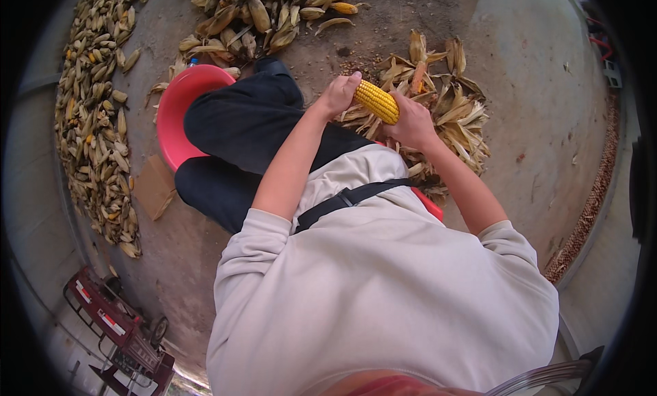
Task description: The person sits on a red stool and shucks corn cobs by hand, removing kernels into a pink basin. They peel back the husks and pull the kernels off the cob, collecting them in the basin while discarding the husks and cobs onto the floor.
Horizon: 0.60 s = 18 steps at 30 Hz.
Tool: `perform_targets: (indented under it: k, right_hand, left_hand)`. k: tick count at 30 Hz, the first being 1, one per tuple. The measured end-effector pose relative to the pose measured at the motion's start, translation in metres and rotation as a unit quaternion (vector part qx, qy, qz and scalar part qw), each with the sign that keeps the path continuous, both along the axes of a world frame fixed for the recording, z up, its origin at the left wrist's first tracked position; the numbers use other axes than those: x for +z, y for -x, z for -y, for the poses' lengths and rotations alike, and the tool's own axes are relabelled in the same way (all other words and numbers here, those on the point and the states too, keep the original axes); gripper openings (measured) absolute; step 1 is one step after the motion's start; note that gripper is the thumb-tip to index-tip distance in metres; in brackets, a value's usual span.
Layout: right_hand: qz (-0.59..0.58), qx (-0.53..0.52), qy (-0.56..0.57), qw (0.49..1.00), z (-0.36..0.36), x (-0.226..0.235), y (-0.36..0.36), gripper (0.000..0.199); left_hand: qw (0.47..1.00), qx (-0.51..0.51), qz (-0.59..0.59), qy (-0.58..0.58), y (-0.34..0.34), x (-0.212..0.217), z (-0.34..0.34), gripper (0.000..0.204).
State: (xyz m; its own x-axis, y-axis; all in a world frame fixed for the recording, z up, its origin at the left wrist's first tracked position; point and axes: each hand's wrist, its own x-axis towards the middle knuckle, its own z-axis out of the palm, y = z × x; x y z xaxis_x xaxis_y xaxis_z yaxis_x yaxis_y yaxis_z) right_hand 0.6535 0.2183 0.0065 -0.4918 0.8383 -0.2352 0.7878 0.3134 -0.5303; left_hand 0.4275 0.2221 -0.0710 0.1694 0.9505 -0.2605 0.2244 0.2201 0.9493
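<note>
Both hands, left hand (340,93) and right hand (409,122), grasp the yellow corn cob (376,101) between them.

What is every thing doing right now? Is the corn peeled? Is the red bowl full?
corn cob: husked, bare yellow kernels, held at both ends.
left hand: closed on the cob's upper end.
right hand: closed on the cob's lower end.
red basin: upright on the floor, inside partly hidden by the leg.
husk pile: loose, dry.
unhusked corn: heaped, husks on.
</note>
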Motion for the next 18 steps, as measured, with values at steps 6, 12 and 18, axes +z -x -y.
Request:
perform_targets:
  k: [6, 12, 18]
  right_hand:
    - [-0.01, 0.005, -0.041, 0.999, 0.001, -0.002, -0.005, 0.064]
    - [0.05, 0.019, -0.169, 0.984, 0.002, -0.016, 0.0, 0.06]
    - [0.058, 0.015, -0.183, 0.981, 0.009, -0.019, 0.005, 0.071]
  left_hand:
    - [0.983, 0.092, 0.14, 0.079, -0.008, 0.008, -0.002, 0.063]
    - [0.983, 0.005, 0.061, 0.173, -0.002, 0.023, -0.005, 0.063]
    - [0.996, 0.031, -0.051, -0.067, -0.004, -0.002, -0.004, 0.057]
